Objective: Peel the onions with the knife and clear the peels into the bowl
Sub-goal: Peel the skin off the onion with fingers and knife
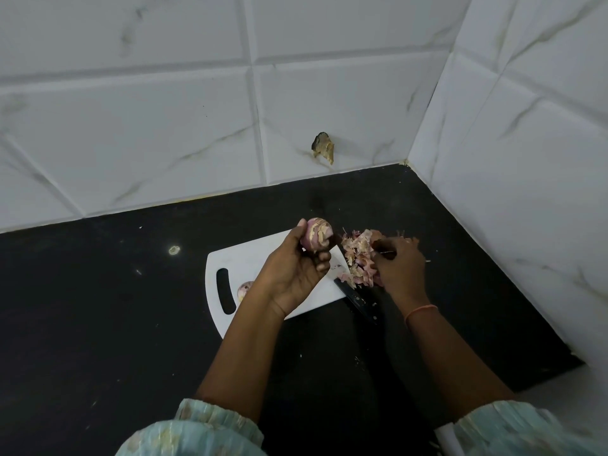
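My left hand (296, 268) grips a pale purple onion (316, 234), partly peeled, above the far edge of the white cutting board (253, 258). My right hand (399, 264) rests on a heap of pink and cream onion peels (357, 256) at the board's right end, fingers curled into the pile. A black-handled knife (357, 299) lies on the counter by the board's right edge, its blade partly under the peels. A second onion (244, 289) lies on the board near the handle slot, half hidden by my left wrist. No bowl is in view.
The black counter (115, 307) runs into a corner of white marbled wall tiles (164, 126) behind and on the right. A chipped brown hole (323, 148) marks the back wall. Small peel scraps dot the counter.
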`<state>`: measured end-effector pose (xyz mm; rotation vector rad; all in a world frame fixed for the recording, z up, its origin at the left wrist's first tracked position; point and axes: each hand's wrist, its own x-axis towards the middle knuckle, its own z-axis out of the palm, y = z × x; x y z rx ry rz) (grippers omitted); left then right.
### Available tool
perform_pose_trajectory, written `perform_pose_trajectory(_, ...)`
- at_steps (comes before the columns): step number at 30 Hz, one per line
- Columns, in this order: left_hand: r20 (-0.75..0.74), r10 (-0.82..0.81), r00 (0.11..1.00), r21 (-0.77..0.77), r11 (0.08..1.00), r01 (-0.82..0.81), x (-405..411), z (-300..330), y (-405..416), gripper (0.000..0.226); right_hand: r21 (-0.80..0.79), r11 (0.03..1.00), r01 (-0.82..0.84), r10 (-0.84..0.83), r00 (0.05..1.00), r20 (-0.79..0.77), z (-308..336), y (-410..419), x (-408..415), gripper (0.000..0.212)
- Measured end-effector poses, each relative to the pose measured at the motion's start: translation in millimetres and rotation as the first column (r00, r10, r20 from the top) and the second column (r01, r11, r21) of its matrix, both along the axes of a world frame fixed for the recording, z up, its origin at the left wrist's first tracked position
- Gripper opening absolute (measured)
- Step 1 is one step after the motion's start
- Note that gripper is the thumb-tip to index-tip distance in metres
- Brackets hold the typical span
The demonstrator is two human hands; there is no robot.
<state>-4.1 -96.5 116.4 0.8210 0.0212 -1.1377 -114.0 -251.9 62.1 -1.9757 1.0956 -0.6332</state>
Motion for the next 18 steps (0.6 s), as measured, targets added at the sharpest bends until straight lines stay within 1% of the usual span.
perform_pose_trajectory(1, 0.018, -0.001, 1.000, 0.008, 1.000, 0.001, -0.4, -0.5, 0.1, 0.042, -0.067, 0.997, -0.025, 0.025, 1.000, -0.002, 3.6, 5.3, -0.1, 0.020)
perform_pose_trajectory(2, 0.041, -0.004, 0.999, 0.016, 1.000, 0.003, -1.0, -0.3, 0.2, 0.045, -0.128, 0.991, -0.050, 0.056, 0.998, 0.039, 9.1, 11.1, 1.3, 0.021)
perform_pose_trajectory(4, 0.099, -0.021, 0.995, 0.039, 0.999, 0.017, -2.3, 1.1, 0.2, 0.048, -0.204, 0.968, -0.143, 0.181, 0.966, 0.182, 25.4, 24.8, 5.0, 0.023)
perform_pose_trajectory(6, 0.147, -0.046, 0.988, 0.063, 0.997, 0.037, -3.5, 4.4, 0.3, 0.050, -0.215, 0.934, -0.285, 0.339, 0.897, 0.284, 45.8, 39.3, 8.8, 0.028)
perform_pose_trajectory(9, 0.193, -0.071, 0.979, 0.063, 0.996, 0.060, -4.6, 7.4, 0.9, 0.054, -0.183, 0.876, -0.447, 0.483, 0.819, 0.311, 63.6, 52.3, 12.4, 0.032)
perform_pose_trajectory(10, 0.212, -0.081, 0.974, 0.064, 0.996, 0.069, -4.8, 8.0, 1.0, 0.056, -0.186, 0.868, -0.460, 0.496, 0.809, 0.314, 65.8, 54.2, 13.2, 0.032)
perform_pose_trajectory(12, 0.235, -0.115, 0.965, 0.064, 0.993, 0.103, -5.1, 9.7, 2.8, 0.059, -0.192, 0.888, -0.417, 0.459, 0.813, 0.358, 66.1, 54.7, 15.5, 0.025)
perform_pose_trajectory(13, 0.238, -0.134, 0.962, 0.062, 0.991, 0.122, -5.2, 10.2, 3.6, 0.056, -0.202, 0.902, -0.382, 0.432, 0.819, 0.378, 65.0, 53.4, 16.9, 0.018)
perform_pose_trajectory(15, 0.240, -0.174, 0.955, 0.054, 0.985, 0.166, -5.1, 10.1, 5.9, 0.043, -0.211, 0.918, -0.336, 0.394, 0.834, 0.387, 64.2, 51.2, 19.4, 0.006)
perform_pose_trajectory(16, 0.241, -0.195, 0.951, 0.049, 0.981, 0.188, -5.5, 10.0, 6.6, 0.040, -0.201, 0.925, -0.322, 0.377, 0.843, 0.383, 64.5, 50.0, 20.3, 0.003)
perform_pose_trajectory(18, 0.242, -0.211, 0.947, 0.047, 0.977, 0.206, -6.2, 8.1, 6.8, 0.042, -0.167, 0.941, -0.295, 0.338, 0.861, 0.380, 66.5, 48.5, 20.5, 0.004)
